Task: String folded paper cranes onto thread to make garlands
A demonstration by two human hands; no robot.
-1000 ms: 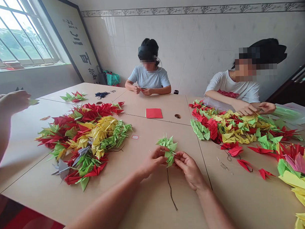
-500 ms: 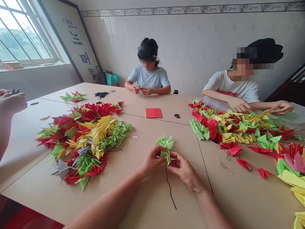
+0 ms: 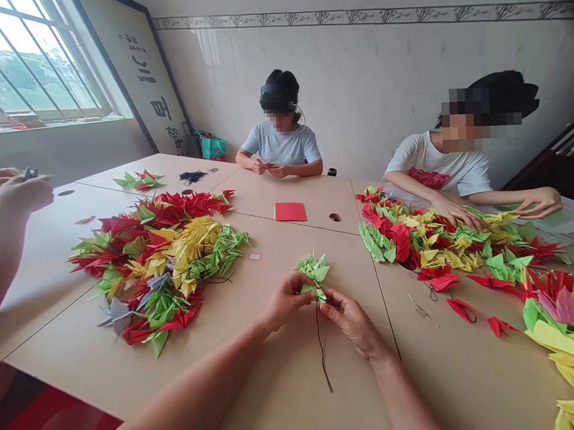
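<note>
A bunch of light green folded paper cranes [image 3: 317, 269] is between my hands at the middle of the table. My left hand [image 3: 290, 297] is closed on the bunch from its left side, thumb and fingers pinching the paper. On the right, my right hand [image 3: 343, 316] pinches the lowest green crane at its edge; its fingertips partly hide the fold. From the underside of the cranes a dark string [image 3: 322, 352] hangs down onto the tabletop. A needle-like metal piece [image 3: 423, 310] lies to the right of my right hand.
Heaps of red, yellow and green paper cranes lie at left [image 3: 151, 251] and right [image 3: 433, 235]. A red paper square [image 3: 290, 212] and dark thread [image 3: 193, 177] sit farther back. Two people sit across; another person's hands [image 3: 25, 189] work at the left edge.
My right fingers have shifted slightly up and right along the lowest crane. The person at right has moved a hand down onto the cranes.
</note>
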